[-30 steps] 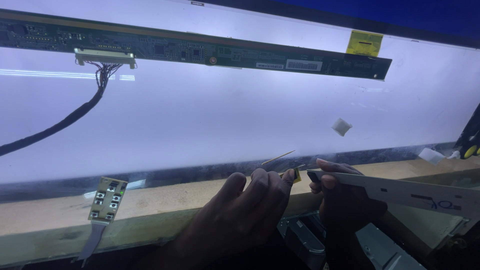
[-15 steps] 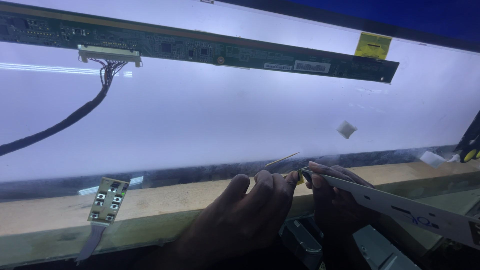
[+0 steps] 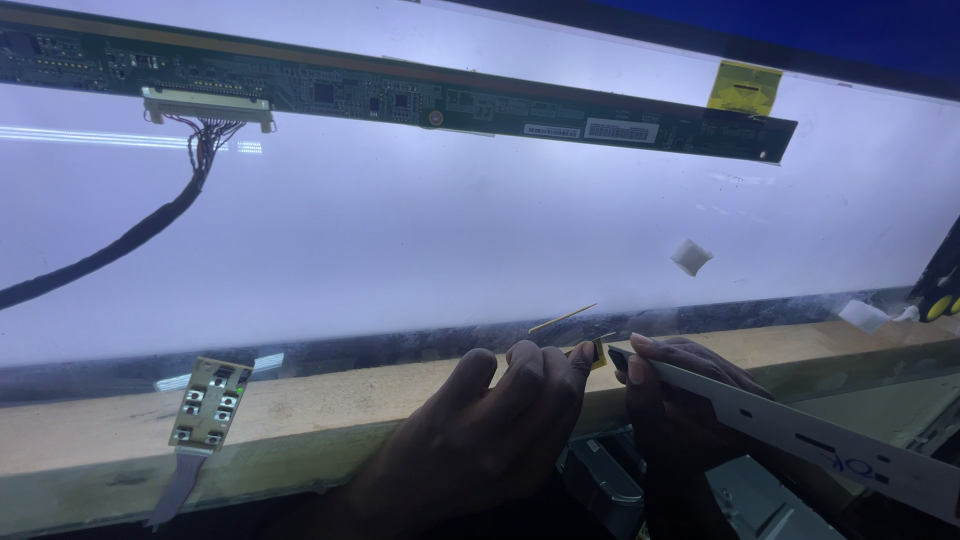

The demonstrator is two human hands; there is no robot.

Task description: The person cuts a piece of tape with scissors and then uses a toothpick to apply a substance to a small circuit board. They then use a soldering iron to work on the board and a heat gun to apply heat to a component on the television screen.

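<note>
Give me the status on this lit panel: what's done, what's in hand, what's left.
Done: the long circuit board lies on the glowing panel with its cable plugged in. In hand: the left hand pinches a small yellow tab at the panel's lower edge; the right hand holds a white strip beside it. Left: the strip isn't seated anywhere yet.

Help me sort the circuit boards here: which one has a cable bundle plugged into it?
The long green board along the panel's top edge; a black wire bundle enters its white connector. The small button board has only a flat ribbon.

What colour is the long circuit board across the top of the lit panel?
Dark green, seen in the head view: the circuit board.
</note>
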